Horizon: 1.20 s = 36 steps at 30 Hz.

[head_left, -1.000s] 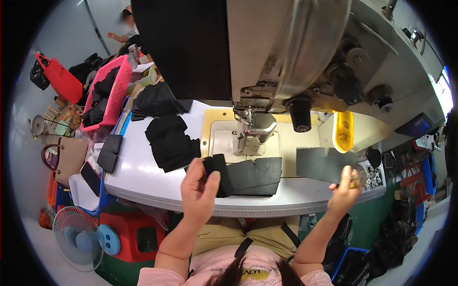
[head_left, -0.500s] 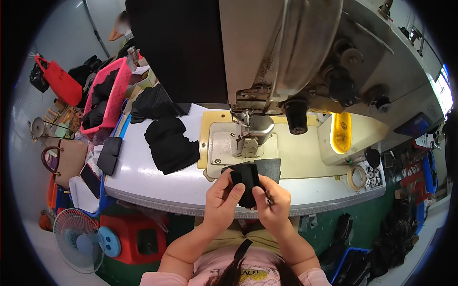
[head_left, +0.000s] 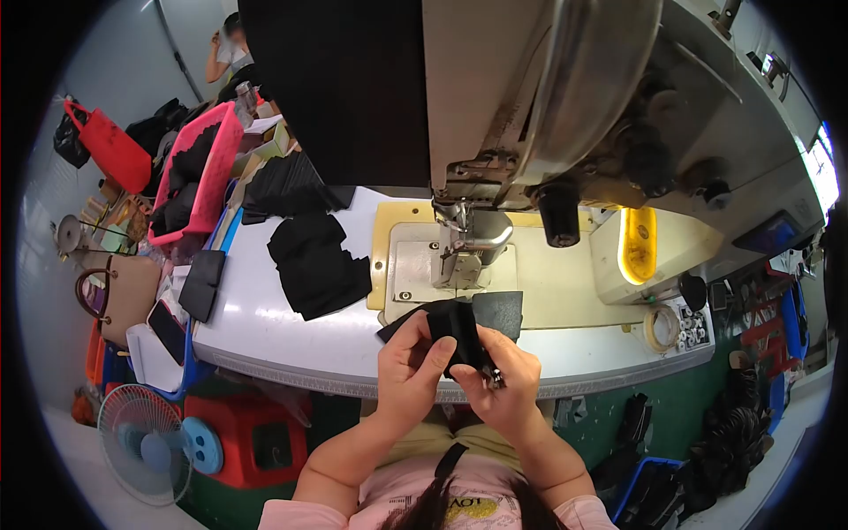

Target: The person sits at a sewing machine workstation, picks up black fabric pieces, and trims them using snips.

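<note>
Both hands hold a folded black fabric piece [head_left: 453, 322] above the front edge of the sewing table. My left hand [head_left: 412, 367] grips its left side, thumb pressed on top. At the right side, my right hand [head_left: 503, 375] is closed on the same piece, its thumb lower than the left one. A small dark metallic item [head_left: 495, 378] shows by the right fingers; its kind is unclear. Just beyond the hands stands the sewing machine's needle and presser foot area [head_left: 459, 269]. A dark grey flat piece [head_left: 499, 311] lies behind the right hand.
More black cut fabric [head_left: 318, 265] lies left on the white table [head_left: 238, 309], with a dark stack [head_left: 287, 190] behind. A pink basket [head_left: 231, 132] holds black pieces. Right are a tape roll [head_left: 660, 329] and bobbins [head_left: 695, 329]. A fan [head_left: 146, 446] and red stool [head_left: 230, 442] stand below left. Another person [head_left: 231, 53] is far back.
My right thumb has slid down and left along the black fabric piece, and the right hand has turned slightly. The left hand keeps its grip. The head view has shifted a little.
</note>
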{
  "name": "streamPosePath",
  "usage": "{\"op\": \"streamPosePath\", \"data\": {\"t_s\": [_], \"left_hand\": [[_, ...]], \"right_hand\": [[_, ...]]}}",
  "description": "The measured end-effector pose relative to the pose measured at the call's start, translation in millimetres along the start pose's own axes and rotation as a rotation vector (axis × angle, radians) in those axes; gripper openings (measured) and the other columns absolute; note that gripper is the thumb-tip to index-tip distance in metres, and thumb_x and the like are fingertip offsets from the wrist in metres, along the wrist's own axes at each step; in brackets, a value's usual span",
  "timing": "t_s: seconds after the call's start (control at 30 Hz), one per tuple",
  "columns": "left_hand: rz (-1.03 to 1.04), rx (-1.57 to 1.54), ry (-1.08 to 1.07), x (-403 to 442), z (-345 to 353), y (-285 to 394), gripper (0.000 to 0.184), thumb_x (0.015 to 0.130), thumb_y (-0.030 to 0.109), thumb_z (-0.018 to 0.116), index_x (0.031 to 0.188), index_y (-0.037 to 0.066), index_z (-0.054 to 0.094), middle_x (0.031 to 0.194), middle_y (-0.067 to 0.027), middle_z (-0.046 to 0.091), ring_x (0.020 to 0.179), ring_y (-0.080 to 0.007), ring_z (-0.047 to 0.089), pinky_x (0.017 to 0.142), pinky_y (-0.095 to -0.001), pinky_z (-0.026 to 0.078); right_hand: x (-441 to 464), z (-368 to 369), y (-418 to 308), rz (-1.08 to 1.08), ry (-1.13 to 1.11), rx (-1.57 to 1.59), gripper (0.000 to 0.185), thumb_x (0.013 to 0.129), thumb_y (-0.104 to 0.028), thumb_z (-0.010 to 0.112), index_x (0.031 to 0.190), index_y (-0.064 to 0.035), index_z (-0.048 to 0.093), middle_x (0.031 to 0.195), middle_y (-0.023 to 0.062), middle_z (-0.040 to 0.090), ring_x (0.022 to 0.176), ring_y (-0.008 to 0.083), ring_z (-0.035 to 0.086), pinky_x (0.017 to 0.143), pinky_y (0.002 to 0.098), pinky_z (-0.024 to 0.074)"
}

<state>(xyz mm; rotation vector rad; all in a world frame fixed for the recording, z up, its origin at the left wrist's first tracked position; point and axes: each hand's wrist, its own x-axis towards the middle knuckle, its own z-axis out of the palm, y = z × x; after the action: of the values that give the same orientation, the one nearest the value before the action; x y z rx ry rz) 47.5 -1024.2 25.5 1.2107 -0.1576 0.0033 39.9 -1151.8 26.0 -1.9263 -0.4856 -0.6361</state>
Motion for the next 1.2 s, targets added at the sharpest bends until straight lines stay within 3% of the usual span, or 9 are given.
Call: {"op": "streamPosePath", "data": {"t_s": [0.3,0.4,0.5,0.57,0.7,0.77,1.03,1.13,1.2], "left_hand": [[0.018,-0.023,-0.031,4,1,-1,0.014,0.091,0.012,0.053,0.100,0.001,0.052,0.085,0.0009,0.055,0.074,-0.0039,0.049,0.066,-0.0184,0.042],[0.003,0.020,-0.082,3,-7,-4,0.012,0.091,0.009,0.050,0.100,0.001,0.052,0.083,-0.0004,0.055,0.072,-0.0045,0.051,0.064,-0.0192,0.044],[-0.004,-0.040,-0.011,4,-7,2,0.010,0.091,0.006,0.048,0.097,0.000,0.053,0.078,-0.0021,0.056,0.065,-0.0056,0.053,0.059,-0.0210,0.047],[0.015,-0.024,0.018,10,-18,4,0.009,0.091,0.005,0.047,0.094,-0.002,0.052,0.075,-0.0022,0.057,0.058,-0.0062,0.052,0.054,-0.0215,0.047],[0.027,0.044,-0.042,8,-8,4,0.008,0.090,0.005,0.049,0.093,-0.001,0.053,0.077,0.0002,0.055,0.065,-0.0038,0.051,0.058,-0.0188,0.044],[0.033,0.066,-0.033,7,0,-3,0.007,0.089,0.006,0.052,0.094,0.001,0.052,0.079,0.0016,0.054,0.071,-0.0020,0.049,0.062,-0.0178,0.042],[-0.007,0.062,-0.008,6,-3,-5,0.021,0.085,0.004,0.056,0.105,-0.003,0.052,0.089,-0.0026,0.058,0.080,-0.0067,0.055,0.072,-0.0214,0.045],[-0.016,0.003,0.030,8,-7,-6,0.018,0.084,0.002,0.057,0.101,-0.002,0.055,0.086,-0.0004,0.057,0.077,-0.0046,0.053,0.069,-0.0202,0.044],[-0.001,-0.031,0.064,12,-20,-10,0.016,0.083,0.001,0.057,0.099,-0.001,0.057,0.087,0.0003,0.058,0.077,-0.0038,0.053,0.069,-0.0198,0.045]], "right_hand": [[2,2,-4,0.060,0.039,0.019,0.037,0.074,-0.013,0.071,0.101,0.0081,0.056,0.087,0.0206,0.063,0.070,0.0295,0.065,0.059,0.0297,0.0521],[-5,7,7,0.099,0.114,0.048,0.026,0.079,-0.010,0.066,0.097,0.0070,0.059,0.077,0.0148,0.063,0.062,0.0205,0.063,0.052,0.0263,0.0491],[-6,-5,12,0.604,0.121,0.423,0.013,0.086,-0.009,0.058,0.086,0.0044,0.060,0.062,0.0033,0.055,0.051,0.0084,0.052,0.045,0.0227,0.0434],[4,-15,11,0.617,0.266,0.505,0.023,0.090,-0.012,0.052,0.072,0.0002,0.055,0.055,-0.0052,0.039,0.045,0.0027,0.039,0.040,0.0204,0.0382],[2,-4,6,0.506,0.116,0.313,0.010,0.085,-0.005,0.057,0.080,0.0035,0.058,0.061,0.0028,0.053,0.052,0.0061,0.049,0.045,0.0221,0.0407],[3,2,1,0.260,0.059,0.127,0.016,0.079,-0.002,0.061,0.092,0.0064,0.059,0.077,0.0153,0.060,0.061,0.0222,0.059,0.056,0.0261,0.0470],[2,13,2,0.105,0.141,0.078,0.013,0.081,-0.001,0.057,0.092,0.0060,0.060,0.073,0.0128,0.059,0.057,0.0182,0.057,0.053,0.0259,0.0465],[-9,7,11,0.469,0.084,0.288,0.012,0.084,-0.003,0.054,0.091,0.0056,0.060,0.066,0.0062,0.055,0.052,0.0100,0.051,0.048,0.0240,0.0434],[-4,-4,19,0.610,0.260,0.431,0.011,0.086,-0.008,0.055,0.082,0.0000,0.061,0.060,-0.0016,0.048,0.048,0.0044,0.044,0.041,0.0209,0.0389]]}}
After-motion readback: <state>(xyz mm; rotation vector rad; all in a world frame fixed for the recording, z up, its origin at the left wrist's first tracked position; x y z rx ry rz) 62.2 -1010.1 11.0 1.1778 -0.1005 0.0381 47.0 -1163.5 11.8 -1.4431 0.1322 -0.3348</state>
